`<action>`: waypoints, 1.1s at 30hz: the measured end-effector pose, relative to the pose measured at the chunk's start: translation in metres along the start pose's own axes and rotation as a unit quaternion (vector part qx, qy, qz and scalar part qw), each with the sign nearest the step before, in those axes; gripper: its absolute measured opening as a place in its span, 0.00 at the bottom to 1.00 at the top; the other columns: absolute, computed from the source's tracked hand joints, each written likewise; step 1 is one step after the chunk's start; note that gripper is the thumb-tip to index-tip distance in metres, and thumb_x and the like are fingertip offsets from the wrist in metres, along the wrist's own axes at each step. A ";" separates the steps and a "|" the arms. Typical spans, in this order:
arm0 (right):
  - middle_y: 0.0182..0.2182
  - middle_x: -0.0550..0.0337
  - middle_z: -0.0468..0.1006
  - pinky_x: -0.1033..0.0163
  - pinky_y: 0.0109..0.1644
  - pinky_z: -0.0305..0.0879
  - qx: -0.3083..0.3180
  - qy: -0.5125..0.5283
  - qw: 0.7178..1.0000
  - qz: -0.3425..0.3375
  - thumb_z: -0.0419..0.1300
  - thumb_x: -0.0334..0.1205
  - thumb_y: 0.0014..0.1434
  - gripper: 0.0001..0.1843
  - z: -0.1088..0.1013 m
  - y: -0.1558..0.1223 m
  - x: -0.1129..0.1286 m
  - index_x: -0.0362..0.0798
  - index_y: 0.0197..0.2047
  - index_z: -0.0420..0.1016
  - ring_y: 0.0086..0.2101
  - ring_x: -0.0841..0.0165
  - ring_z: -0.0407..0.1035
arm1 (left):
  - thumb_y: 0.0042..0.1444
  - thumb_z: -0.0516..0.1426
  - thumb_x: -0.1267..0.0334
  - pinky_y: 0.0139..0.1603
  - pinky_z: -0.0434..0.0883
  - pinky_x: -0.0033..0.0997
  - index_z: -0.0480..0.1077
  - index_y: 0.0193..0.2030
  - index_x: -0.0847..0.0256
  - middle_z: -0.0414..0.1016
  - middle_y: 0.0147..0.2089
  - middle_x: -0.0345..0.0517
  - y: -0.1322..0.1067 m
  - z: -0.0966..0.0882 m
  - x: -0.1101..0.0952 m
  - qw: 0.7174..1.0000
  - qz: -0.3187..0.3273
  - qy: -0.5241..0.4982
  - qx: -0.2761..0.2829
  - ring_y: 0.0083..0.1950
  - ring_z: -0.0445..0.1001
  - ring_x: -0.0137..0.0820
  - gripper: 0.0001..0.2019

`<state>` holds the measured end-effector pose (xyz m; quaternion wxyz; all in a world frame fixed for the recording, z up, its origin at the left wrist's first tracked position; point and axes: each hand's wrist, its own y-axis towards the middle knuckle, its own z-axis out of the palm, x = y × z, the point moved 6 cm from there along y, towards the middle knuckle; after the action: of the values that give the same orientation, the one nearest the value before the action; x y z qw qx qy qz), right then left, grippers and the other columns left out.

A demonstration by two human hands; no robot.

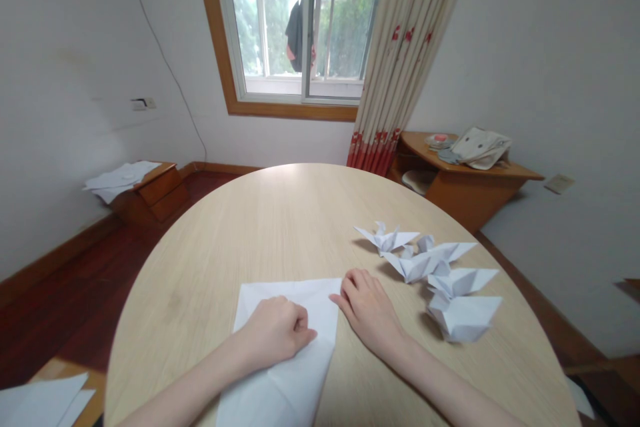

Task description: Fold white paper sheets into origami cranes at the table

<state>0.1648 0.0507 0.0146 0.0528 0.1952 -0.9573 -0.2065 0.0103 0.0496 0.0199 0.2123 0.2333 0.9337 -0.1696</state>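
Observation:
A creased white sheet of paper (pixel 305 380) lies on the round table in front of me, its lower end running out of view. My left hand (pixel 280 327) rests on the sheet with its fingers curled into a fist and the thumb against them; nothing shows in it. At the sheet's upper right corner is my right hand (pixel 367 307). Its thumb reaches over the sheet's right edge, apart from the bent fingers, whose tips rest by the corner. To the right of that hand stand several folded white paper cranes (pixel 465 317), close together.
The pale round table (pixel 240 227) fills the middle. A corner shelf (pixel 465 187) at the right carries a cloth bag (pixel 483 147). Papers (pixel 120 177) lie on a small cabinet (pixel 160 193) at the left; more sheets (pixel 45 403) sit at the lower left.

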 end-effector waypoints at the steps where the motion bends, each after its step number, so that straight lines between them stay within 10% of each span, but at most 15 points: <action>1: 0.33 0.53 0.73 0.58 0.37 0.62 0.002 -0.008 1.000 -0.009 0.56 0.42 0.64 0.11 0.000 0.000 0.001 0.45 0.32 0.71 0.35 0.60 0.68 | 0.54 0.55 0.60 0.27 0.51 0.27 0.67 0.20 0.60 0.69 0.21 0.39 0.000 -0.001 -0.002 1.000 0.020 0.013 -0.006 0.24 0.63 0.28 0.13; 33: 0.23 0.56 0.78 0.62 0.23 0.42 0.015 -0.065 0.997 0.047 0.41 0.46 0.71 0.26 0.013 0.004 -0.027 0.47 0.27 0.71 0.20 0.67 0.71 | 0.60 0.56 0.59 0.28 0.54 0.28 0.69 0.26 0.60 0.75 0.28 0.41 0.003 0.002 -0.002 0.995 0.087 0.042 -0.007 0.29 0.71 0.32 0.13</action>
<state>0.1857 0.0695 0.0040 -0.0033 0.1371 -0.9699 -0.2014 0.0138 0.0510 0.0185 0.1887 0.3188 0.9191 -0.1341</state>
